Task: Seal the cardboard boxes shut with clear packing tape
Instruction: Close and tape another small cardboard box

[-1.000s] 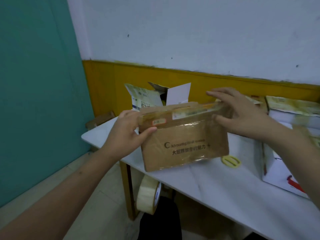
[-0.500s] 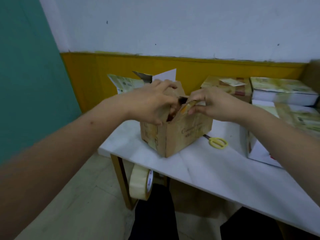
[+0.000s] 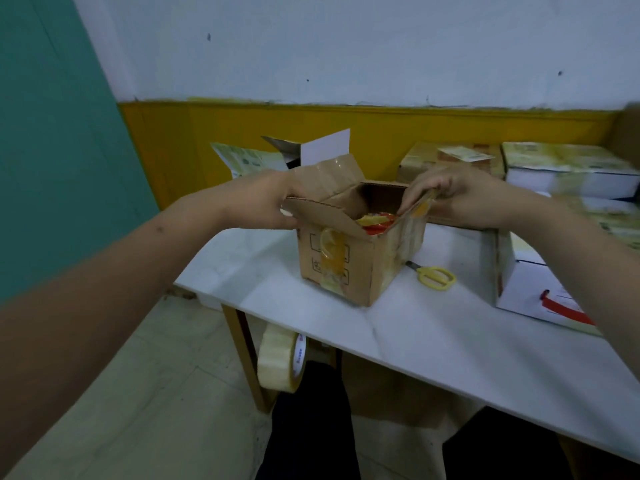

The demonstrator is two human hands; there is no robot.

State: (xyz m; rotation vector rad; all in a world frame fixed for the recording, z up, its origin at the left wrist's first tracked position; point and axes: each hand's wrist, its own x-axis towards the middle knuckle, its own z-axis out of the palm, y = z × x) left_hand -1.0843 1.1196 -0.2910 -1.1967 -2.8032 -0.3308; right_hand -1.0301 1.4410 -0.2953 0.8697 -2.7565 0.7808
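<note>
Risk item: your left hand (image 3: pixel 258 200) and right hand (image 3: pixel 460 195) each grip a flap of the small brown, old-taped cardboard box (image 3: pixel 360 251); creased flaps may spring open, and the clear packing tape roll (image 3: pixel 282 358) hangs out of reach below the white worktop (image 3: pixel 433 341).

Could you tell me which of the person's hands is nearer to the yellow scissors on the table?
The right hand, which holds a box flap above and just behind the yellow scissors. The left hand grips the flap on the box's far side.

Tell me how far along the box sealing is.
Early. The brown box is open, contents showing; left hand and right hand each hold a flap. The tape roll hangs at the table edge, unused. Closing and taping remain.
</note>
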